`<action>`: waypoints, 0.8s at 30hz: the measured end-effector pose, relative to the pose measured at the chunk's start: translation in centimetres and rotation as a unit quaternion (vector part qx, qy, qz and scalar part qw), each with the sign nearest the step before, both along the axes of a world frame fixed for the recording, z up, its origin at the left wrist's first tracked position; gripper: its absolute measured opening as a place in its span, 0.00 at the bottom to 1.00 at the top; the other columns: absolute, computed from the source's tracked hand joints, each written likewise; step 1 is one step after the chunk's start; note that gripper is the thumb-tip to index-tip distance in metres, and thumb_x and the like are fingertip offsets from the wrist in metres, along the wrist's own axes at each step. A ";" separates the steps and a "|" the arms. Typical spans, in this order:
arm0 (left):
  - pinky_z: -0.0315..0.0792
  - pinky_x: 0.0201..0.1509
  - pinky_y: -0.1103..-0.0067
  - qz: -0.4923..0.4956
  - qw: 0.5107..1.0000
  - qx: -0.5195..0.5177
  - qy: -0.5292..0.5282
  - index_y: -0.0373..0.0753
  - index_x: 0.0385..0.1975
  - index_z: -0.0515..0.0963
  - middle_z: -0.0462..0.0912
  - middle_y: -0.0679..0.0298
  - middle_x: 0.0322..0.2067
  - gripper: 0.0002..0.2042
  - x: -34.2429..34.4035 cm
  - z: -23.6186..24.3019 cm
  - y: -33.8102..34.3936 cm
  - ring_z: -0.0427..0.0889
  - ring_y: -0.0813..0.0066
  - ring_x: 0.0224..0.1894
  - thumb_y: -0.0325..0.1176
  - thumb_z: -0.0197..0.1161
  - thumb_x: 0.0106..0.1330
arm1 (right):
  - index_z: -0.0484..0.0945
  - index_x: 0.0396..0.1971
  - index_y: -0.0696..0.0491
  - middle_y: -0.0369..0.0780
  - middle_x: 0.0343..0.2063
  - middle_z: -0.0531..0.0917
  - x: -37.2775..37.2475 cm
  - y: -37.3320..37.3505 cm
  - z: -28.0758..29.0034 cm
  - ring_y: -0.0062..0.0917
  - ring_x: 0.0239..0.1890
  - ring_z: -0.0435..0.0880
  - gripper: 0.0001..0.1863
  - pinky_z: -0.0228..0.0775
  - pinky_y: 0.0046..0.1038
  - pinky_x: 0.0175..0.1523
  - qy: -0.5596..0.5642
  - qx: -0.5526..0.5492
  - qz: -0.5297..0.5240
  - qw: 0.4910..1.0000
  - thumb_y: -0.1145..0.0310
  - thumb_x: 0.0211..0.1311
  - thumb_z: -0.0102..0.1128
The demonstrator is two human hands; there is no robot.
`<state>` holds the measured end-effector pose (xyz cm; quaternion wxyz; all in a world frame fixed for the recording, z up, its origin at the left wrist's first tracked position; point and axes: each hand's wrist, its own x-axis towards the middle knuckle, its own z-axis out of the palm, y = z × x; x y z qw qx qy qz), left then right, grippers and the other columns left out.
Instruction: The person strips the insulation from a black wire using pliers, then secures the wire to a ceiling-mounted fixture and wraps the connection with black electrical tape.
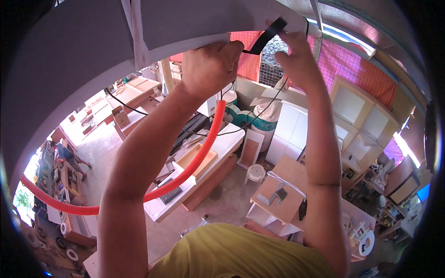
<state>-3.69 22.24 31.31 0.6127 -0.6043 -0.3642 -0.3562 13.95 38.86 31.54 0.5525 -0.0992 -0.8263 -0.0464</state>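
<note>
Both my arms are raised toward a grey curved overhead surface (185, 23). My left hand (211, 67) is closed in a fist below its edge, with one end of a strip of black tape (268, 38) at its fingers. The other end of the strip lies against the fingers of my right hand (299, 58); its thumb stands apart from the tape. Between the hands the strip bends. Just below my left hand is the upper end of an orange corrugated hose (211, 139), which curves down behind my left forearm. What else the left fist encloses is hidden.
A thin black cable (264, 111) hangs in a loop below my hands. Further down stand a white-topped workbench (227, 141), a round stool (256, 173), a wooden table (289, 178) and white cabinets (288, 132). A person (69, 155) bends forward at far left.
</note>
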 end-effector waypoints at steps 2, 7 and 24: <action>0.70 0.22 0.65 -0.013 1.000 0.006 -0.005 0.45 0.21 0.78 0.76 0.64 0.15 0.04 0.1 0.0 0.4 0.78 0.59 0.19 0.27 0.66 0.49 | 0.75 0.64 0.43 0.47 0.43 0.74 -0.6 -0.2 -2.3 0.38 0.46 0.77 0.31 0.70 0.36 0.54 -0.053 -0.035 -0.055 0.996 0.71 0.57 0.63; 0.68 0.21 0.65 -0.001 0.999 0.033 -0.032 0.44 0.19 0.76 0.74 0.63 0.14 0.05 0.6 -0.1 0.9 0.77 0.58 0.18 0.27 0.65 0.48 | 0.75 0.65 0.48 0.41 0.31 0.75 0.0 -3.6 -8.6 0.31 0.34 0.78 0.34 0.71 0.34 0.46 -0.105 -0.096 0.082 0.986 0.71 0.55 0.70; 0.69 0.21 0.66 -0.004 1.000 0.010 0.003 0.43 0.20 0.76 0.75 0.64 0.15 0.04 -0.2 0.2 0.7 0.77 0.60 0.18 0.28 0.65 0.50 | 0.68 0.71 0.38 0.39 0.19 0.76 1.5 -3.0 -2.5 0.22 0.23 0.76 0.34 0.72 0.29 0.34 -0.104 -0.142 -0.089 0.980 0.68 0.65 0.63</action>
